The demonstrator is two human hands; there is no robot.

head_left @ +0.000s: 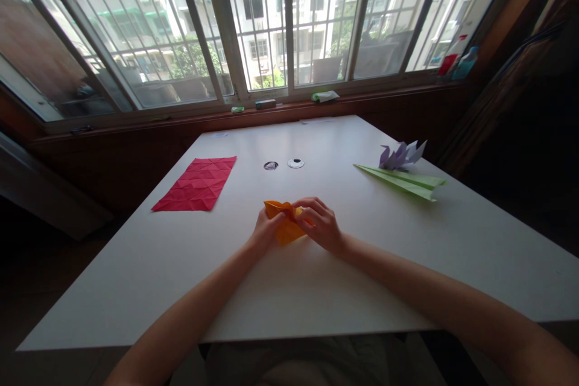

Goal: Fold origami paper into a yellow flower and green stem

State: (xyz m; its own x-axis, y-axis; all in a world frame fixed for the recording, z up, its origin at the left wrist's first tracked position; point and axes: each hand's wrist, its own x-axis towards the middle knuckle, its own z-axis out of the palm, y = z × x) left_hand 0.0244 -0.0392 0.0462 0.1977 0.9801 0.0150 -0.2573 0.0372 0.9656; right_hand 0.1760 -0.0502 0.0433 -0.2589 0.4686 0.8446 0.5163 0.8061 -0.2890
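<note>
The orange paper [286, 226] sits on the white table [289, 289] right in front of me, a little nearer the window than the table's near edge, and both my hands are on it. It is already partly folded, with a pointed flap rising at its upper left and a wider part lying flat beneath. My left hand [266, 231] comes in from the lower left and grips the paper's left edge, thumb and fingers closed on it. My right hand [322, 224] lies over the right side, fingers curled and pinching the top fold, so that part of the sheet is hidden under them. The two hands are close together, nearly touching across the paper.

In the same head view, the rest of the table holds other folded work. A red sheet [197, 183], creased all over in a grid of triangles, lies flat well to my left. Far to my right lies a long green paper plane [402, 181], and just behind it, touching or nearly so, stands a pale purple paper crane [401, 155]. Two small round things [283, 164], one dark and one white, lie side by side beyond my hands toward the window. On the sill are a red and a blue bottle [456, 60] at the far right.
</note>
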